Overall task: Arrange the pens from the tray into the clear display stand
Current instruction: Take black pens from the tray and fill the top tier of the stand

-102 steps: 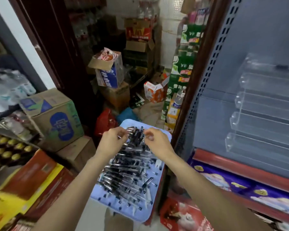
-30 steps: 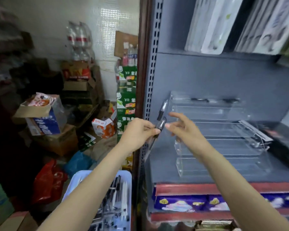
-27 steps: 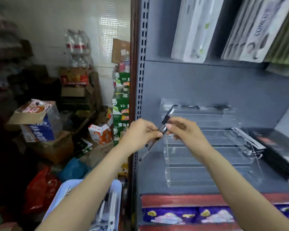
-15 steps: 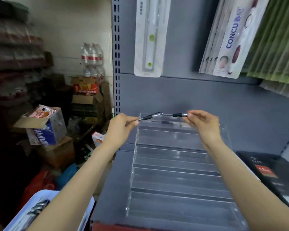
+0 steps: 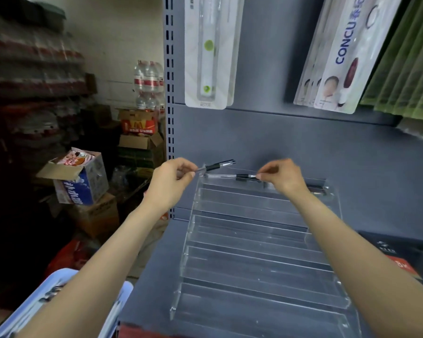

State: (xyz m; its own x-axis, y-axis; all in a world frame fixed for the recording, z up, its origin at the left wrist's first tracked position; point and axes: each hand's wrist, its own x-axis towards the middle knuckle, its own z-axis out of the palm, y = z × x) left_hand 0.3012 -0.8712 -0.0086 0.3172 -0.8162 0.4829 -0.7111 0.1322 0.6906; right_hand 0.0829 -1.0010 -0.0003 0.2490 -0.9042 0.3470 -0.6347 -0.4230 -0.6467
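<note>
Since 0.5 s ago: right hand [image 5: 282, 178] lowered its pen [image 5: 232, 176], pinched, onto top tier of clear display stand [image 5: 254, 259]; left hand [image 5: 172, 182] pinches 2nd pen [image 5: 216, 165] just above stand's back-left corner. Tray [image 5: 34, 306] bottom-left.

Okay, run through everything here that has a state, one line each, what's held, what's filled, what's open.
Left hand: pinches a pen.
Left pen: held, tilted, above the stand.
Right hand: pinches another pen.
Right pen: held level at the top tier.
Clear display stand: upright on shelf, lower tiers empty.
Tray: holds pens.
Cardboard box: flaps open.
</note>
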